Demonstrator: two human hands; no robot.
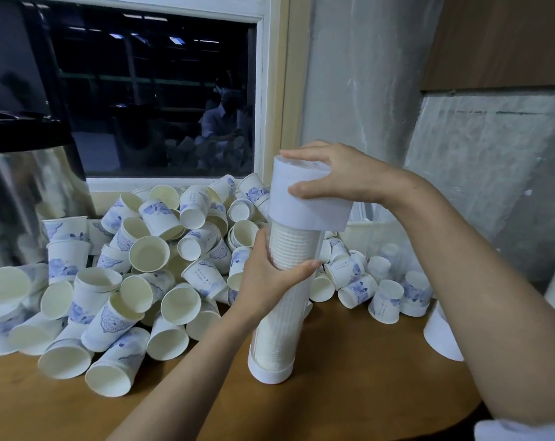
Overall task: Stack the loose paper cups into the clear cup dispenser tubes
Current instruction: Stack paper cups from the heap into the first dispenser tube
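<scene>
Wooden desk (349, 393) cut off at bottom and left edges; metal urn (24, 192) at far left only partly in frame; heap of loose paper cups (148, 253) below the window, lying every way, rear cups hidden behind front ones; white object (441, 338) at right, partly screened by the right forearm, not identifiable. Left hand (266, 281) wrapped round the middle of the clear dispenser tube (279, 316), thumb across the front; right hand (339, 173) gripping the white cap (304, 198) from above, fingers and thumb curled on its sides. Tube standing on the desk before the heap; long axis near upright, top tilted slightly right, cap end up, white base down; nested cups (285, 246) inside, count not legible.
</scene>
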